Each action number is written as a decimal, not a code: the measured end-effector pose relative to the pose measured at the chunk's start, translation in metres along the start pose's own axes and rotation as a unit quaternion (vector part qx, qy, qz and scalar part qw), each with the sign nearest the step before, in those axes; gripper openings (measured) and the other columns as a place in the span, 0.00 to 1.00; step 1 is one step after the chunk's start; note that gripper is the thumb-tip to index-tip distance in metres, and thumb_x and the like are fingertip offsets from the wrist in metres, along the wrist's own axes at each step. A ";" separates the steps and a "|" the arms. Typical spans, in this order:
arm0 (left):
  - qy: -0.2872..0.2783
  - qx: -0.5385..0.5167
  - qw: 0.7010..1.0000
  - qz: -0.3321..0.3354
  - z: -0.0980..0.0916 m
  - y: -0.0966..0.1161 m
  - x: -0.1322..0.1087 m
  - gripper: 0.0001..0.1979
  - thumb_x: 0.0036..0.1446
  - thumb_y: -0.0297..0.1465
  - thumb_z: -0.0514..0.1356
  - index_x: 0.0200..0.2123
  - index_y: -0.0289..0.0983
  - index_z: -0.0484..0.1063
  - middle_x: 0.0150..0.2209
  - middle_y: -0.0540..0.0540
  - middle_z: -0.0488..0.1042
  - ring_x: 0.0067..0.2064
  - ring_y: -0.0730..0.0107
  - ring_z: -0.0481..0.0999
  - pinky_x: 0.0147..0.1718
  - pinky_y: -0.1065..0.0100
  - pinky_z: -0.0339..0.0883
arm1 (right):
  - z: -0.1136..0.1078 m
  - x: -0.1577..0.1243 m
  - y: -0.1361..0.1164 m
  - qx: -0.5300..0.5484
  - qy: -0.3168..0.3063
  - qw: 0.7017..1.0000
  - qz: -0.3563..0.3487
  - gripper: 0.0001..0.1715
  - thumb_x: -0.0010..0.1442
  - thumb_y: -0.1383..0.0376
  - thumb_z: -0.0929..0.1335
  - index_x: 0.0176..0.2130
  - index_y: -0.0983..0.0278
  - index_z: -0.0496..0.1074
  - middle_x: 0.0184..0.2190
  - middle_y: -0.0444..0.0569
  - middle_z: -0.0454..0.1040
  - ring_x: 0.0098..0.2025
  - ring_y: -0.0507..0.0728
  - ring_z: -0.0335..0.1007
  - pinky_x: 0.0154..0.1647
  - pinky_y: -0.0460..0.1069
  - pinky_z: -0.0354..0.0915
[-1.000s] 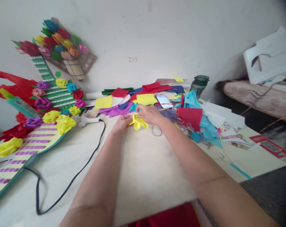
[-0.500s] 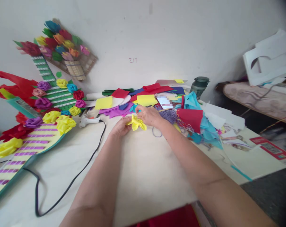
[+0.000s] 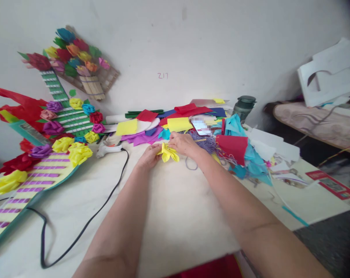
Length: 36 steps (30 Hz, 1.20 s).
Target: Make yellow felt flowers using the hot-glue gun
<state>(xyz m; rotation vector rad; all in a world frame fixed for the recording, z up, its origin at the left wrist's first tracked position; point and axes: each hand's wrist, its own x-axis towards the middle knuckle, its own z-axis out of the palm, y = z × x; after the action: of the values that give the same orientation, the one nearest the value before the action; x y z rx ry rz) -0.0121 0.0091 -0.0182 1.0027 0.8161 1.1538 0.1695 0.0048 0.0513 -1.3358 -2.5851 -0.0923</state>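
A yellow paper flower (image 3: 169,153) with several loose petals is held between my two hands above the table (image 3: 177,208). My left hand (image 3: 150,156) pinches its left side. My right hand (image 3: 183,143) has its fingers closed at the flower's upper right, thumb and fingertips partly hidden. Just behind the right hand lie a tangle of purple yarn (image 3: 205,142) and a thin wooden stick (image 3: 200,139). A loop of yarn (image 3: 191,163) rests on the table below the right wrist.
Coloured paper sheets (image 3: 127,126) and a phone (image 3: 200,126) lie along the wall. A white glue gun (image 3: 109,150) with a black cord (image 3: 105,202) sits at left, near a flower-covered decorated board (image 3: 51,172). A dark bottle (image 3: 244,106) and blue scraps (image 3: 254,160) are at right.
My right hand has lowered slightly, its fingers drawing closer to the flower. The flower's petals have shifted a little. My left hand keeps its hold.
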 end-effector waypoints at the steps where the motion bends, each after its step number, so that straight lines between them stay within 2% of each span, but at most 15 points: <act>1: 0.001 -0.001 1.000 -0.001 0.000 0.000 0.000 0.21 0.35 0.40 0.77 0.26 0.33 0.74 0.28 0.43 0.78 0.33 0.63 0.80 0.26 0.72 0.69 | -0.001 0.000 0.000 0.000 -0.005 1.000 0.000 0.17 0.69 0.59 0.62 0.45 0.59 0.79 0.53 0.51 0.75 0.45 0.57 0.73 0.39 0.48 0.58; 7: 0.013 -0.039 0.999 0.010 0.000 -0.003 0.003 0.19 0.37 0.37 0.76 0.29 0.32 0.76 0.28 0.44 0.79 0.30 0.67 0.79 0.29 0.70 0.72 | -0.011 -0.004 -0.006 0.002 0.005 1.000 0.021 0.17 0.69 0.60 0.61 0.45 0.58 0.78 0.54 0.49 0.75 0.44 0.56 0.74 0.37 0.48 0.58; 11: -0.006 -0.068 0.998 0.016 0.000 -0.006 0.005 0.18 0.41 0.35 0.74 0.34 0.33 0.76 0.31 0.44 0.80 0.33 0.62 0.81 0.33 0.65 0.75 | -0.012 -0.006 -0.007 0.011 0.027 0.999 0.030 0.18 0.70 0.59 0.60 0.45 0.57 0.77 0.55 0.48 0.74 0.42 0.55 0.74 0.36 0.48 0.57; 15: -0.007 -0.075 0.997 0.016 0.001 -0.008 0.010 0.16 0.44 0.34 0.73 0.34 0.34 0.74 0.31 0.44 0.80 0.36 0.59 0.81 0.37 0.61 0.77 | -0.006 -0.005 -0.003 0.010 0.031 0.999 0.036 0.20 0.70 0.59 0.58 0.47 0.57 0.77 0.55 0.48 0.74 0.42 0.56 0.74 0.37 0.48 0.57; 23: -0.029 -0.042 0.999 0.008 0.011 -0.004 0.014 0.16 0.43 0.36 0.73 0.30 0.33 0.75 0.29 0.43 0.80 0.38 0.54 0.82 0.36 0.62 0.76 | 0.009 -0.003 0.006 -0.027 0.029 0.999 0.033 0.22 0.70 0.59 0.57 0.46 0.57 0.78 0.54 0.51 0.73 0.43 0.58 0.73 0.34 0.49 0.56; 26: -0.020 -0.035 0.999 0.004 0.013 -0.003 0.014 0.15 0.42 0.36 0.73 0.30 0.34 0.75 0.30 0.41 0.80 0.40 0.53 0.82 0.36 0.63 0.76 | 0.009 -0.004 0.007 -0.026 0.029 0.999 0.031 0.22 0.70 0.60 0.57 0.46 0.57 0.78 0.54 0.52 0.73 0.43 0.58 0.73 0.34 0.49 0.56; 32: -0.005 -0.050 0.999 0.004 0.016 -0.001 0.016 0.14 0.44 0.35 0.72 0.31 0.34 0.75 0.31 0.41 0.80 0.40 0.55 0.82 0.36 0.63 0.75 | 0.011 -0.004 0.007 -0.010 0.046 0.998 0.035 0.22 0.70 0.61 0.57 0.45 0.56 0.78 0.57 0.48 0.72 0.41 0.56 0.73 0.33 0.48 0.57; 36: 0.011 -0.044 0.999 0.016 0.016 -0.003 0.019 0.15 0.40 0.36 0.74 0.28 0.35 0.75 0.29 0.43 0.80 0.34 0.60 0.81 0.30 0.67 0.73 | 0.014 -0.004 0.009 0.012 0.055 0.997 0.042 0.21 0.70 0.60 0.57 0.46 0.55 0.77 0.58 0.46 0.72 0.40 0.55 0.73 0.34 0.48 0.57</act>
<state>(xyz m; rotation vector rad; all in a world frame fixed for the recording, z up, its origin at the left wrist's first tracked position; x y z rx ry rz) 0.0081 0.0242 -0.0158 0.9346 0.7631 1.2192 0.1770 0.0094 0.0360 -1.3886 -2.4275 -0.1160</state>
